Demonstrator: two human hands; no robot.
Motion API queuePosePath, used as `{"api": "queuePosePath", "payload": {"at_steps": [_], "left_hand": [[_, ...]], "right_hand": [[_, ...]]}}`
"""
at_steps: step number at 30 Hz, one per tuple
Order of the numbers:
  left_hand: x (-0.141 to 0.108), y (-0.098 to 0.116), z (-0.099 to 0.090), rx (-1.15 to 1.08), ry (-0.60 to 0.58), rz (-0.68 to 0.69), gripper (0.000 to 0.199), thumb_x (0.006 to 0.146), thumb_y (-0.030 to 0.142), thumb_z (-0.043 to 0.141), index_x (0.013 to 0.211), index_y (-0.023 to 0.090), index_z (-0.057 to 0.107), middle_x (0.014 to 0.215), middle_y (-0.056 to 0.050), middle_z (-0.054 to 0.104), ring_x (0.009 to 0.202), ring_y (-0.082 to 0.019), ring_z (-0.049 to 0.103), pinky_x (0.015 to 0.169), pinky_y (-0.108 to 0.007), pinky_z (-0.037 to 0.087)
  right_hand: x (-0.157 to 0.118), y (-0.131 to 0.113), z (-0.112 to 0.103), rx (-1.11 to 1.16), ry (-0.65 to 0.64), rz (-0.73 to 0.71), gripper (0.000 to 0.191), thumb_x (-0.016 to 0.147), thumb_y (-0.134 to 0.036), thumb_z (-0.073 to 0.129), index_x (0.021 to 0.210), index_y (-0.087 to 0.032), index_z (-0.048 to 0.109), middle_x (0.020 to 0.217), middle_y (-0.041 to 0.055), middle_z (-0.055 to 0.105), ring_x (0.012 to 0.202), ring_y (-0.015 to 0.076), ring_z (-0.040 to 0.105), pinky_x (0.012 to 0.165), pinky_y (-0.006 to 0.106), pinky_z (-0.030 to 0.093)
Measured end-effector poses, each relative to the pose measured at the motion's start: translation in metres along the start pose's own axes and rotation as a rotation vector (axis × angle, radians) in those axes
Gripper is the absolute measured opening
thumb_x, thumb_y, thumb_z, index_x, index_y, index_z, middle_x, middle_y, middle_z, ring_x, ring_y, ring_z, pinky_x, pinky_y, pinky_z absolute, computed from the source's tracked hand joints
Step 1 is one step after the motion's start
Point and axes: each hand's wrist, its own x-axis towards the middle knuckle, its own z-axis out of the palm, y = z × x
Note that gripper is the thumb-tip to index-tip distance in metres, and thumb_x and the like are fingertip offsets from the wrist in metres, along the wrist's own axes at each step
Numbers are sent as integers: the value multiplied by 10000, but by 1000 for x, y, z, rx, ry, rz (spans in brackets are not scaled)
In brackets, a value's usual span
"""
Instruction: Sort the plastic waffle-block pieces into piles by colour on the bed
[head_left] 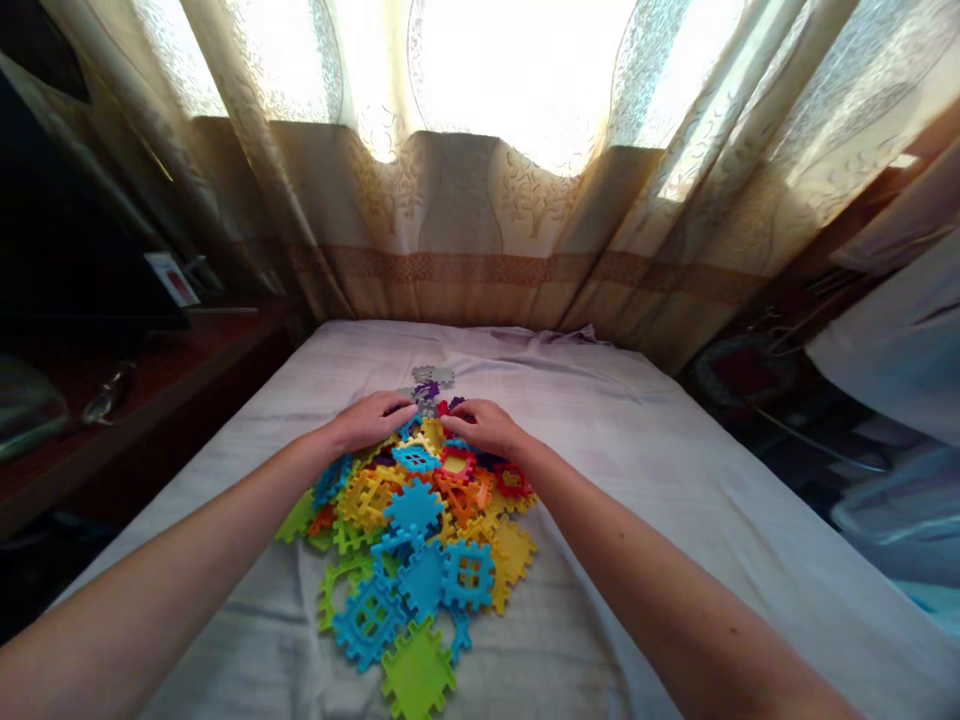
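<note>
A heap of plastic interlocking tiles with toothed edges covers the middle of the bed. My left hand (375, 418) rests at the heap's far left side, fingers curled together; whatever they hold is hidden. Close to its fingertips is a small blue tile (409, 428). Across from it, my right hand (486, 426) has its fingers closed at a red tile (444, 411), which is mostly covered. Between and below the hands lie a blue window tile (417, 458), a red frame tile (457, 462) and several orange and yellow pieces.
Nearest me are a green tile (418, 672) and a blue window tile (370, 619). Grey tiles (435, 375) lie beyond the hands. All rest on a pale bedsheet (660, 500). Curtains (465, 220) hang behind; a dark wooden desk (225, 345) stands at left.
</note>
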Motion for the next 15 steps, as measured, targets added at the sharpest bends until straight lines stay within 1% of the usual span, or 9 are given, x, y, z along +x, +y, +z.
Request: {"api": "queuePosePath", "payload": {"at_steps": [3,6,8,9,12,15], "left_hand": [[-28,3,7,-96,38,-93,703,829,677,351,1240,187,642,1289,-74,659,1216,-264,577,1052,-334,430],[-52,9,17,-88,69,-169,755,814,686,386,1319,160,582,1394,-114,580,1298,-280,517,1114,-373,374],[-66,14,21,-70,102,-192,776,817,680,391,1353,142,548,1436,-137,533,1333,-282,481,1145,-391,333],[-73,17,22,-64,115,-199,775,820,677,387,1360,143,539,1444,-138,523,1346,-278,467,1152,-395,322],[-94,23,16,-52,149,-213,762,823,686,390,1367,172,533,1477,-125,480,1378,-278,430,1160,-402,310],[-120,16,2,-28,208,-240,797,801,725,402,1373,185,527,1523,-119,421,1403,-297,397,1166,-406,301]], "right_hand": [[-18,-9,2,68,2,-18,382,912,-496,535,1001,-203,764,978,47,749,882,180,647,775,253,453],[-36,-23,6,127,-5,2,392,900,-504,546,1039,-199,749,987,53,744,888,189,657,795,273,476],[-49,-36,9,145,-17,11,417,887,-511,563,1103,-194,726,1048,72,737,945,212,662,846,303,489],[-56,-42,10,141,-12,2,435,876,-509,579,1143,-191,708,1107,85,724,1006,230,654,896,328,484],[-81,-55,8,130,47,-46,493,875,-486,589,1267,-190,634,1298,116,641,1203,263,575,1046,400,414],[-118,-52,2,140,120,-38,557,904,-506,532,1358,-186,558,1403,137,554,1306,253,496,1108,410,360]]}}
